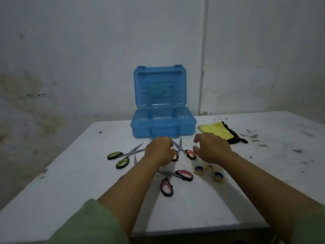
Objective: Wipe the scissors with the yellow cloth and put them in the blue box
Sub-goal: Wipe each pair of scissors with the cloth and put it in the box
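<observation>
Several scissors lie on the white table (pixel 70 182) in front of the open blue box (pixel 163 127): a green-handled pair (pixel 121 156) at the left, an orange-handled pair (pixel 183 149) in the middle, a pink-handled pair (pixel 173 180) nearer me and a yellow-handled pair (pixel 209 172) at the right. My left hand (pixel 159 150) hovers with curled fingers at the orange pair's left handle; a grip cannot be made out. My right hand (pixel 212 147) is spread open just right of that pair. The yellow cloth (pixel 217 129) with black trim lies behind my right hand.
The box's lid (pixel 159 87) stands upright against the stained wall at the table's far edge. Small dark specks are scattered over the table's right part. The table's near edge runs across just below my forearms.
</observation>
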